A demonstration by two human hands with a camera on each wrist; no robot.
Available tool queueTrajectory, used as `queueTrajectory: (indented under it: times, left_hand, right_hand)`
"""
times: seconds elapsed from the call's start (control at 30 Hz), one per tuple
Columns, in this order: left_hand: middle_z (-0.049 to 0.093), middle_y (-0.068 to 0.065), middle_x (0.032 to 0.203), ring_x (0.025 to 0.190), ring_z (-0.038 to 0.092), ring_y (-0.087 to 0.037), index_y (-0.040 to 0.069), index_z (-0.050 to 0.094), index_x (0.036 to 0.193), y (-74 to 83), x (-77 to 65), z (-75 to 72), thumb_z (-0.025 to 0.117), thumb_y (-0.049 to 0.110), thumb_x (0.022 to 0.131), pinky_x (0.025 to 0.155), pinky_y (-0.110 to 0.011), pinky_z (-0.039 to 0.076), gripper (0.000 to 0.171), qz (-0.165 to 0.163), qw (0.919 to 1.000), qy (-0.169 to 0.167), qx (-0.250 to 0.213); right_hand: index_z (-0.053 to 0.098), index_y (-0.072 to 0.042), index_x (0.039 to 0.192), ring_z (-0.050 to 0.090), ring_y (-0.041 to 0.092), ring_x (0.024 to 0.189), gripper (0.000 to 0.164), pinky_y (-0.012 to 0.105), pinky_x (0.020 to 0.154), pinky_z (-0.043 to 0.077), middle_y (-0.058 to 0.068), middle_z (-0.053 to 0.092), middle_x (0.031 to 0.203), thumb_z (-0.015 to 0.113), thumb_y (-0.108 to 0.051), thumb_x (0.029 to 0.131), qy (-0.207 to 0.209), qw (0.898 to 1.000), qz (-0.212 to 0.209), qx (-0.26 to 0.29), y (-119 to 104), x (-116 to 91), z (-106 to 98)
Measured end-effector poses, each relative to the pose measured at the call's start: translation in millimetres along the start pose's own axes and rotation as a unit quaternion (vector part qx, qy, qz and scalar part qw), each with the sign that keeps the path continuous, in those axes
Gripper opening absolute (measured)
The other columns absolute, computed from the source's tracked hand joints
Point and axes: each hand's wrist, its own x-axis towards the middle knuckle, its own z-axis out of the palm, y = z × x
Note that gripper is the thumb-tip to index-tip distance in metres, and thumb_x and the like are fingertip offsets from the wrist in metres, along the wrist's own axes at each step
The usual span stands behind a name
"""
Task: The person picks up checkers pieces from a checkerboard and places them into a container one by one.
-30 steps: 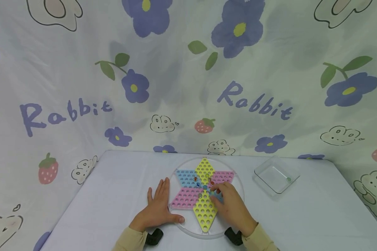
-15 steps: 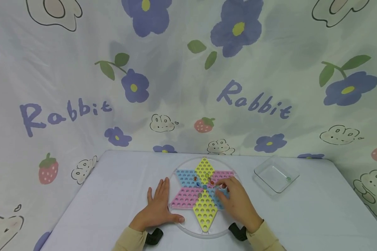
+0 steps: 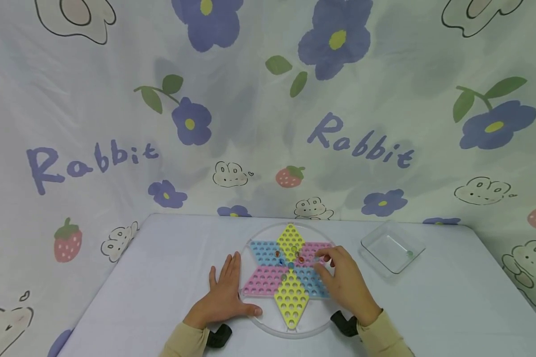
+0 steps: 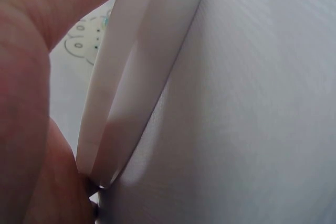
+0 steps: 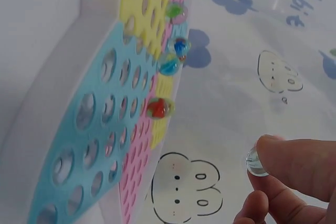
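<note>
A round Chinese checkers board (image 3: 290,333) with a clear rim and a yellow, pink and blue star of holes lies on the table. My right hand (image 3: 348,282) is above its right side and pinches a clear glass marble (image 5: 255,162) between thumb and finger, off the board's surface. My left hand (image 3: 225,297) rests at the board's left edge, fingers straight, thumb over the rim; the rim (image 4: 131,77) is close in the left wrist view. Several marbles sit around the star's centre, among them a red marble (image 5: 159,108), a teal marble (image 5: 169,64) and a blue marble (image 5: 179,46).
To the right of the board stands a clear square box (image 3: 384,270) with one greenish marble (image 3: 410,253) in it. A white cloth covers the table (image 3: 161,277). Behind it hangs a printed curtain (image 3: 259,114) with flowers and rabbits.
My right hand has moved right and slightly back from the star's centre, the clear marble pinched in its fingertips. The left hand has stayed where it was.
</note>
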Motion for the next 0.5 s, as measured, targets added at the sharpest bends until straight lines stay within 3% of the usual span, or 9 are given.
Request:
queueTrajectory:
  times: [0.5]
  left_hand:
    - [-0.001,-0.025,0.166,0.152,-0.008,-0.04,-0.007,-0.004,0.157,0.8,1.0,-0.5,0.083,0.068,0.065,0.11,-0.067,-0.016,0.147,-0.003,1.0,0.006,-0.004]
  right_hand:
    - [0.07,-0.004,0.113,0.049,0.019,0.083,0.022,0.031,0.066,0.044,0.006,0.058,0.096,0.073,-0.011,0.092,0.046,0.998,0.001,-0.036,15.3,5.6,-17.9]
